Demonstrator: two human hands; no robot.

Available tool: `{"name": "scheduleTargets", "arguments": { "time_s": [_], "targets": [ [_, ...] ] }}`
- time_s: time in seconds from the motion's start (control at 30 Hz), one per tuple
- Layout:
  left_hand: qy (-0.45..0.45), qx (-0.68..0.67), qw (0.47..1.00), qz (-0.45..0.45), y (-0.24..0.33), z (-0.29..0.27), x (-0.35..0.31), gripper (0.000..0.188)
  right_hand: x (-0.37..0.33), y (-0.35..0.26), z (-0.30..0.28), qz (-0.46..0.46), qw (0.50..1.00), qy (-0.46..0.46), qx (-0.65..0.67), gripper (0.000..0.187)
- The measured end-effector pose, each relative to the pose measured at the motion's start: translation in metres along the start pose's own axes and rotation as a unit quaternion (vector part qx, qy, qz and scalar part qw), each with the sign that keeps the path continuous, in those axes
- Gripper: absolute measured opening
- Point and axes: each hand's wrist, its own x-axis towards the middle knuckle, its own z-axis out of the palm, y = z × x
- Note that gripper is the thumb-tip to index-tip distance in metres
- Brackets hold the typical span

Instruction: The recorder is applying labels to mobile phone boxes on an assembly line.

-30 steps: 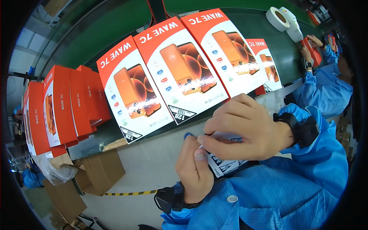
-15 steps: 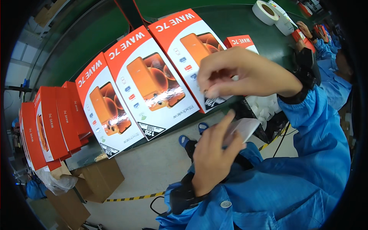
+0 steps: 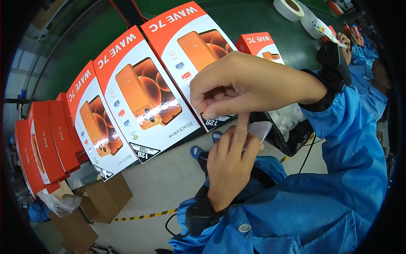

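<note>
My right hand (image 3: 253, 82) is closed in a pinch over the lower corner of a red-and-white phone box (image 3: 190, 42); whatever sits in its fingertips is hidden. A dark corner label (image 3: 211, 123) shows just under those fingertips. Below, my left hand (image 3: 230, 163) holds a thin white sheet (image 3: 259, 129), partly covered by its fingers. Its index finger stretches up to the right hand's underside. Two more phone boxes, a middle one (image 3: 144, 93) and a left one (image 3: 99, 127), lie face up alongside, each with a dark triangular label at its lower corner.
Several red boxes (image 3: 55, 139) stand at the left of the green table (image 3: 279, 21). A smaller red-and-white box (image 3: 258, 42) and a label roll (image 3: 289, 9) lie at the right. A black bag (image 3: 287, 135) holds white scraps. Cardboard boxes (image 3: 108, 197) sit below; a co-worker's hand (image 3: 344, 41) shows far right.
The view has shifted, so the boxes sit further left. My right hand has moved left and slightly down along the box corner. My left index finger now reaches up to it.
</note>
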Motion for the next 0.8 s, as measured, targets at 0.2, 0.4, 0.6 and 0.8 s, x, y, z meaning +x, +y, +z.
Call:
{"name": "scheduleTargets", "arguments": {
  "time_s": [0.2,0.4,0.6,0.8],
  "targets": [
    [0.002,0.002,1.0,-0.009,0.0003,0.0021,-0.0004,0.016,0.0019,0.0042,0.0001,-0.02,1.0,0.003,-0.015,0.008],
    [0.009,-0.013,1.0,-0.009,-0.001,0.0029,0.0001,0.016,0.0018,0.0012,-0.0007,-0.007,1.0,0.0,0.013,0.007],
    [0.012,0.0,1.0,-0.001,-0.0011,0.0028,0.0006,0.017,0.0011,0.0039,0.0003,-0.016,1.0,0.006,0.006,0.006],
    [0.006,-0.007,1.0,-0.01,0.0001,0.0017,-0.0011,0.016,0.0012,0.0017,-0.0006,-0.022,1.0,-0.003,-0.008,0.006]
  ]
}}
